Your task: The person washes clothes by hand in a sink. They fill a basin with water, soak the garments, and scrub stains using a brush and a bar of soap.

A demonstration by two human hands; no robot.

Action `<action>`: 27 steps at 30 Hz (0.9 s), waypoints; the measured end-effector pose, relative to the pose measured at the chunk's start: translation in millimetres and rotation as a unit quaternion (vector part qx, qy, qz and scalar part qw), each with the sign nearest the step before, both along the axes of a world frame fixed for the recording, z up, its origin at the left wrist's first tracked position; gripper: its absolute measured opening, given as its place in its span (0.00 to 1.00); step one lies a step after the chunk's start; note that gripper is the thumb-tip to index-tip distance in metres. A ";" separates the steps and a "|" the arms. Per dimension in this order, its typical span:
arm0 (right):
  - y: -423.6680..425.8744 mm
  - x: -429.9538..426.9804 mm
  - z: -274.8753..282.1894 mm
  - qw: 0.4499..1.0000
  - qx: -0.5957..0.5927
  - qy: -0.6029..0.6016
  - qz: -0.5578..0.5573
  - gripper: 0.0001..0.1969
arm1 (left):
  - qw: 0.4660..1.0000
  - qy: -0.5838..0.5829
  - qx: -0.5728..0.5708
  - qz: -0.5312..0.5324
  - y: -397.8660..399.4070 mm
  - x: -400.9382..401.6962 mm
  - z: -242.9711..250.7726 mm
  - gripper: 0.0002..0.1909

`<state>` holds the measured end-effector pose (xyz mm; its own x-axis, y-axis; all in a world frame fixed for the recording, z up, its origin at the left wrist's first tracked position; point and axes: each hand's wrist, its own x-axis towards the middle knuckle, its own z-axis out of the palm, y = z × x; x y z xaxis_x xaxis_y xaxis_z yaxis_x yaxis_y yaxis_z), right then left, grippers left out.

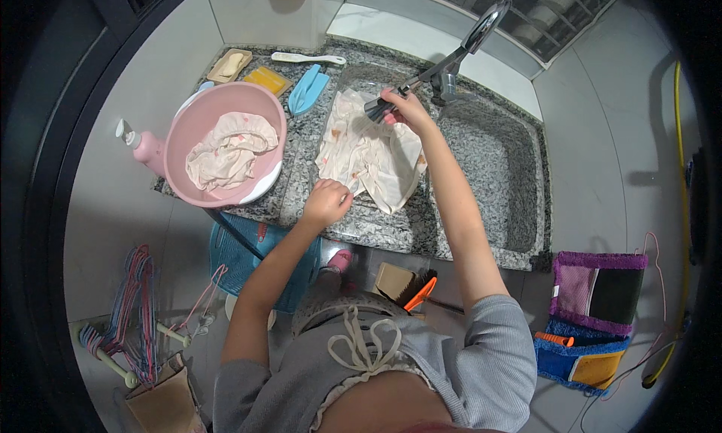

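Note:
My right hand point(407, 112) grips the pull-out spray head point(379, 107) of the chrome faucet point(445, 74), tilted down over a spread cream garment point(378, 156) with small coloured patches. The garment lies on the left, washboard-like part of the granite sink point(400, 230). At the garment's lower left edge rests my left hand point(330, 201), its fingers curled; whether it pinches the cloth cannot be told. A pink plastic basin point(180, 128) stands on the counter at left, holding a crumpled cream cloth point(231, 151) with pinkish spots.
Behind the basin lie a soap bar point(232, 64) in a dish, a yellow bar point(265, 80), a blue brush point(308, 91) and a white-handled brush point(307, 58). A pink pump bottle point(149, 151) stands left. The deep basin point(491, 168) is at right. Hangers point(132, 309) hang lower left.

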<state>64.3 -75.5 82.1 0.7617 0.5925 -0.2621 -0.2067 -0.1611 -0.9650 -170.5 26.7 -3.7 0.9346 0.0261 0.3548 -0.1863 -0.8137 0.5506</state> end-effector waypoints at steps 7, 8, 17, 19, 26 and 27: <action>-30.2 14.0 -19.4 0.974 -0.007 -0.135 -0.183 0.12 | 1.000 -0.008 0.003 -0.006 -1.5 1.7 -0.4 0.07; -31.6 15.4 -15.2 0.974 -0.005 -0.134 -0.182 0.12 | 1.000 -0.007 -0.002 -0.002 -0.4 0.9 -0.9 0.06; -63.7 17.7 -6.6 0.986 -0.116 -0.086 -0.084 0.15 | 1.000 -0.026 -0.012 0.005 -1.3 0.4 1.1 0.05; -69.1 15.9 -10.5 0.949 -0.127 -0.220 -0.185 0.14 | 0.999 -0.036 -0.011 0.005 -3.0 1.3 4.2 0.04; -74.8 -31.6 17.9 0.985 -0.153 -0.069 -0.030 0.15 | 0.983 -0.105 -0.118 0.093 5.1 5.0 6.1 0.05; -70.7 -36.4 17.2 0.986 -0.152 -0.066 -0.030 0.15 | 0.976 -0.123 -0.138 0.114 6.2 4.8 5.9 0.06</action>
